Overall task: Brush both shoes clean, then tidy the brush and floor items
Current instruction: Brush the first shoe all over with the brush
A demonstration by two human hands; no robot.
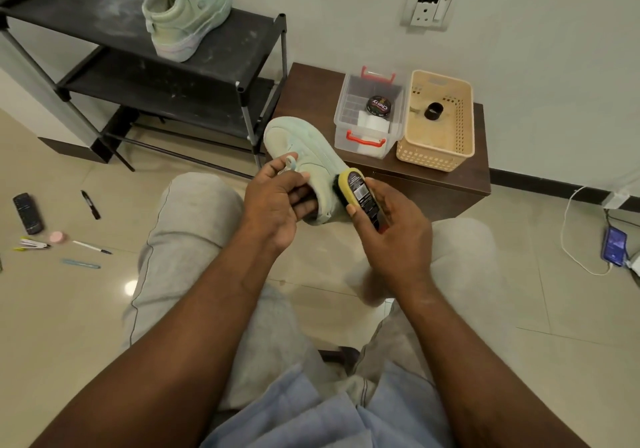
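A single wide-angle view is taken from head height, angled forward and down, close over the hands (332, 208), seemingly seated.

A home room: tiled floor (69, 309), black shoe rack (166, 63), wall socket (429, 6), charging phone (614, 245)

Soft, even indoor light; a small ceiling-lamp glare spot on the glossy beige tiled floor (86, 309), left of the knees. Edges bow; the picture is slightly soft.
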